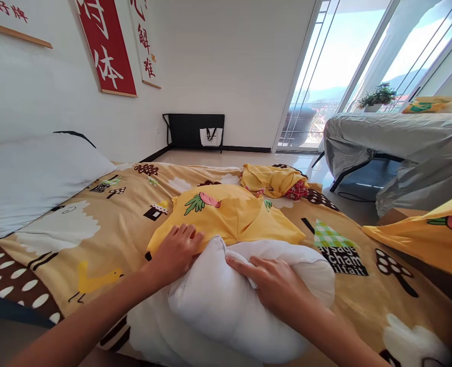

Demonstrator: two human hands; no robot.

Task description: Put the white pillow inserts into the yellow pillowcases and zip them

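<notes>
A white pillow (229, 306), bunched and folded over, lies on the near side of the bed against a yellow pillowcase (237, 209) with a pink and green print. My right hand (273, 280) presses into the pillow's upper fold, fingers closed on its white cloth. At the pillowcase's near left edge, my left hand (180, 252) has curled fingers gripping the yellow fabric, just beside the pillow's corner. The pillowcase lies fairly flat beyond both hands. Where the pillow meets it, the pillow hides the pillowcase's near edge.
A patterned bedspread (122, 214) covers the bed. Another white pillow (38, 178) rests at left, and a crumpled yellow cloth bundle (273, 181) lies at the far edge. Yellow fabric (432, 234) hangs at right, near a plastic-covered table (401, 132).
</notes>
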